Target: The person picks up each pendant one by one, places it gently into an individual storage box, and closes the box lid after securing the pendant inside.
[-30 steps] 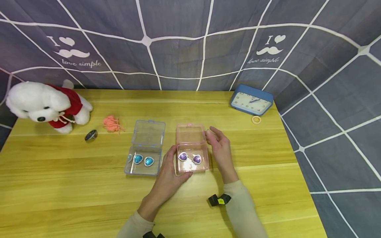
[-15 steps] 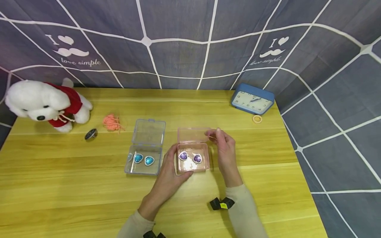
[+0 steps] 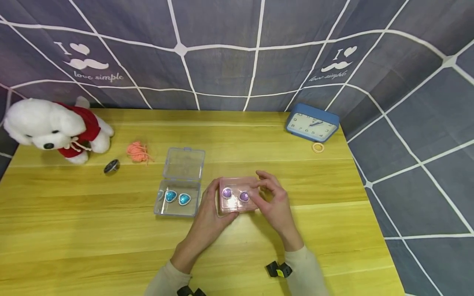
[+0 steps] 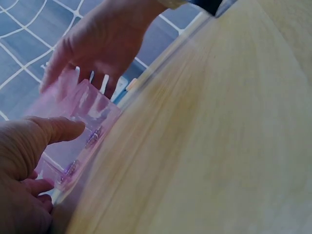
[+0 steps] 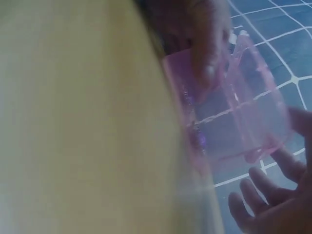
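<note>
A small pink clear plastic box (image 3: 237,209) stands before me, its hinged lid (image 5: 258,100) folded partway over. Two purple heart-shaped jewels with pearly rims, one a jewel (image 3: 227,193) on the left and one a jewel (image 3: 244,196) on the right, show through the plastic. My left hand (image 3: 209,218) grips the box from its left side, thumb at the front. At the right, my right hand (image 3: 277,205) pinches the lid's edge between thumb and forefinger, the other fingers spread. Left of the box, an open blue-edged clear box (image 3: 184,164) holds blue heart-shaped jewels (image 3: 184,199).
A white toy dog (image 3: 48,123) in red sits at the back left. Near it lie orange yarn (image 3: 138,152) and a small dark round object (image 3: 111,166). A blue clock (image 3: 312,123) and a pale ring (image 3: 318,147) are at the back right.
My right hand has taken the pink lid's edge and swung it from leaning back to over the jewels, moving toward me. My left hand keeps its grip on the box.
</note>
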A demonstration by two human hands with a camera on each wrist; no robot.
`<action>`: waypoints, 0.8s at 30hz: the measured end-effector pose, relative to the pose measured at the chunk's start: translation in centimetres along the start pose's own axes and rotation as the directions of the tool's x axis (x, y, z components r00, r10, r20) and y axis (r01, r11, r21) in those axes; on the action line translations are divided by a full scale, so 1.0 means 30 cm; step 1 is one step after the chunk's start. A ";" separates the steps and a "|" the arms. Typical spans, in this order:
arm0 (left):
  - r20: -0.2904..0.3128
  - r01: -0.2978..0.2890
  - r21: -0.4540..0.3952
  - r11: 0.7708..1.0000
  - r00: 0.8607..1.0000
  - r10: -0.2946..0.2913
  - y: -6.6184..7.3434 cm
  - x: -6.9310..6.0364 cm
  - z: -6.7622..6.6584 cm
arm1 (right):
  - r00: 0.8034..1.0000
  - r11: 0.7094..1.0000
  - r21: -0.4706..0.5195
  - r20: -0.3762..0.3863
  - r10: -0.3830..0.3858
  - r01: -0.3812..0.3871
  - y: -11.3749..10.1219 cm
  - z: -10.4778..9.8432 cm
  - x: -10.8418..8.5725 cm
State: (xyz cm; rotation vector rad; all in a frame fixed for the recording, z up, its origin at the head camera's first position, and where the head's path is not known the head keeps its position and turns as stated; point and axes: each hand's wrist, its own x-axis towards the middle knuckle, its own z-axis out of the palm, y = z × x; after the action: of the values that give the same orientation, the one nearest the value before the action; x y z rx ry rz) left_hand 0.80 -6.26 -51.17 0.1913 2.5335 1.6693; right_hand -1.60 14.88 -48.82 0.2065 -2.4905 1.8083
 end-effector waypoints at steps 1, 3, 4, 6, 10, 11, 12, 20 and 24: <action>0.001 0.001 -0.001 1.000 1.000 -0.001 -0.001 0.000 -0.001 | 1.000 1.000 -0.027 0.012 -0.011 0.011 0.005 0.003 -0.008; -0.003 0.003 -0.004 1.000 1.000 -0.003 -0.002 0.000 -0.001 | 0.999 0.997 -0.072 0.029 -0.026 0.028 0.013 0.011 -0.020; -0.003 0.001 -0.006 1.000 1.000 -0.001 -0.003 0.000 -0.002 | 0.999 0.995 -0.095 0.036 -0.036 0.039 0.016 0.014 -0.024; -0.005 -0.005 -0.004 1.000 1.000 0.005 -0.005 0.001 -0.002 | 0.998 0.991 -0.119 0.044 -0.052 0.056 0.022 0.021 -0.031; -0.008 -0.020 -0.012 1.000 1.000 0.020 -0.007 0.002 -0.002 | 0.997 0.989 -0.134 0.047 -0.064 0.070 0.029 0.028 -0.039; -0.009 -0.021 -0.013 1.000 1.000 0.020 -0.008 0.003 -0.002 | 0.997 0.989 -0.132 0.049 -0.062 0.068 0.031 0.029 -0.040; -0.009 -0.021 -0.016 1.000 1.000 0.021 -0.008 0.003 -0.003 | 0.997 0.989 -0.132 0.050 -0.059 0.065 0.033 0.029 -0.041; -0.013 -0.025 -0.004 1.000 1.000 0.025 -0.003 0.002 -0.005 | 0.997 0.988 -0.143 0.058 -0.056 0.064 0.037 0.032 -0.043; -0.012 -0.021 -0.006 1.000 1.000 0.021 -0.005 0.001 0.001 | 0.996 0.983 -0.168 0.063 -0.062 0.072 0.036 0.029 -0.044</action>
State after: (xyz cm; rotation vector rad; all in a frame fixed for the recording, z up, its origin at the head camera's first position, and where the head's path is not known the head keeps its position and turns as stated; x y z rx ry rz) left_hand 0.77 -6.30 -51.33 0.2089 2.5429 1.6908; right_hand -0.42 14.48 -50.27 0.3337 -2.6251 1.5770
